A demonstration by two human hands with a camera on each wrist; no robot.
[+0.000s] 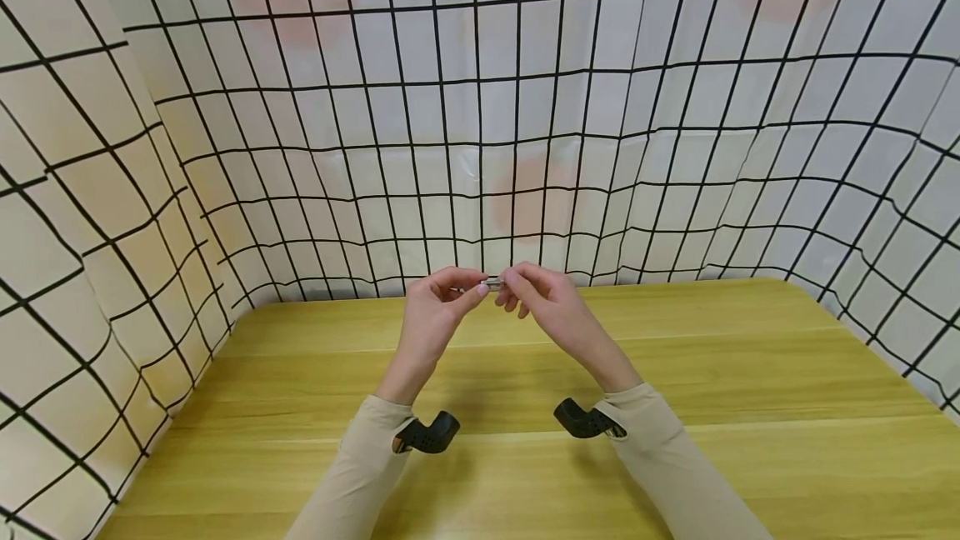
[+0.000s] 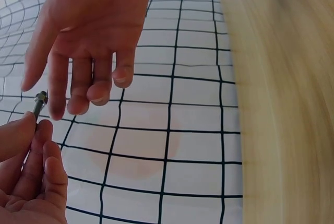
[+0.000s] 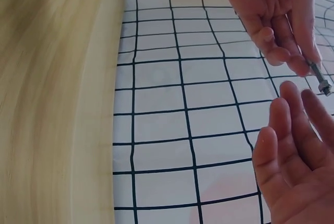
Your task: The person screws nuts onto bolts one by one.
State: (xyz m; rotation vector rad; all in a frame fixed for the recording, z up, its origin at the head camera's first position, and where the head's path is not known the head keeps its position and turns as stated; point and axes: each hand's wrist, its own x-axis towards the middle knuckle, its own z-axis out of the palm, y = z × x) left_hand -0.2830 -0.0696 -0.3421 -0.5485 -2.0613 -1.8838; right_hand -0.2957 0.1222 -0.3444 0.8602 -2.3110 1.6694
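Just above the far edge of the table, my left hand [image 1: 433,311] pinches a small metal bolt [image 1: 492,282] between thumb and fingers. In the left wrist view the bolt [image 2: 37,105] points away from the left fingertips, and a hex nut [image 2: 42,96] sits near its free end. My right hand [image 1: 546,297] is close by on the right. Its thumb and forefinger stand apart on either side of the nut, with no grip on it visible. The right wrist view shows the nut [image 3: 324,85] just beyond the right fingers; the bolt's other end is hidden in the left fingers.
Below the hands lies a wooden table [image 1: 510,473]. A white sheet with a black grid [image 1: 450,115] hangs behind it and along both sides. Each wrist carries a black camera mount, one on the left [image 1: 435,433] and one on the right [image 1: 581,419].
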